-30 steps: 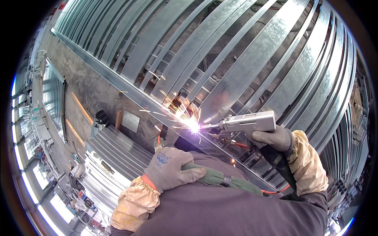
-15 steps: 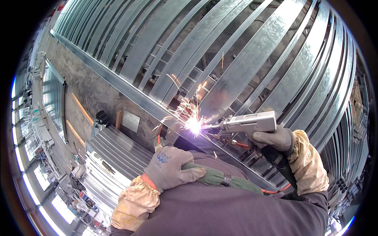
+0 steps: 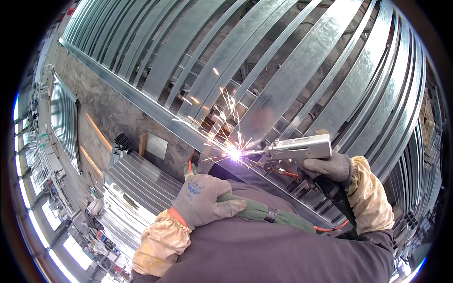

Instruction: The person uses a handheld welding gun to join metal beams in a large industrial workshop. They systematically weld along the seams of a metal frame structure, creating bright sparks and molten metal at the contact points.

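My right hand point(image 3: 329, 168), in a grey work glove, is closed around the dark handle of a silver welding gun point(image 3: 302, 147). The gun's nozzle points left at the long metal edge rail point(image 3: 141, 104). A bright violet-white glow point(image 3: 234, 154) burns at its tip, throwing orange sparks up and left, and hides the spot beneath. Lower left, my left hand point(image 3: 200, 200), gloved in grey, wraps around a green cloth-covered cable point(image 3: 255, 211) that crosses in front of my body. An orange hose point(image 3: 190, 162) shows just beyond that hand.
Long galvanized metal strips point(image 3: 283, 94) run side by side away from the rail, with gaps between them. On the left lie stacked metal profiles point(image 3: 141, 181), a small square plate point(image 3: 156, 145) and another slatted metal panel point(image 3: 65, 120) on the concrete floor.
The spark spray has changed shape, now spreading more widely up and left. Both hands and the welding gun stay almost where they were.
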Tool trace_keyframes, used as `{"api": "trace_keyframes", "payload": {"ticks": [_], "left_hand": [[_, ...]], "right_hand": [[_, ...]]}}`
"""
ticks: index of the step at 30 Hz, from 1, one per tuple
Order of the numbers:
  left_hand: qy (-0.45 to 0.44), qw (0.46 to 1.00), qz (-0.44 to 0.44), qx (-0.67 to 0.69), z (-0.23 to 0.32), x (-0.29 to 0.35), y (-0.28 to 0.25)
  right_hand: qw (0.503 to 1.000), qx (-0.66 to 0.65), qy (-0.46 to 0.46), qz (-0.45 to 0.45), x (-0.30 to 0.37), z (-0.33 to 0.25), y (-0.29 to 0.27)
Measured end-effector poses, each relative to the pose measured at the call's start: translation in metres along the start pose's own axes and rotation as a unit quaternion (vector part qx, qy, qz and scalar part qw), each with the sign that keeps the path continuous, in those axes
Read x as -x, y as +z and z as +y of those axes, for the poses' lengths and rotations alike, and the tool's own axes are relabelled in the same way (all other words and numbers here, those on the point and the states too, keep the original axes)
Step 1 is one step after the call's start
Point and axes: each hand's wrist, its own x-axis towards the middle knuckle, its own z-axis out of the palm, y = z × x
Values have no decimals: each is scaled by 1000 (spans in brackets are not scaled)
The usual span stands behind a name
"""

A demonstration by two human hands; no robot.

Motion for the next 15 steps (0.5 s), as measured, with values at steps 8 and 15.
{"api": "trace_keyframes", "payload": {"ticks": [8, 15], "left_hand": [[-3, 1000, -2, 1, 3, -2, -1], [16, 1000, 10, -14, 4, -4, -1]], "right_hand": [[1000, 3, 9, 8, 6, -4, 2], [1000, -19, -19, 0, 5, 10, -3]]}}
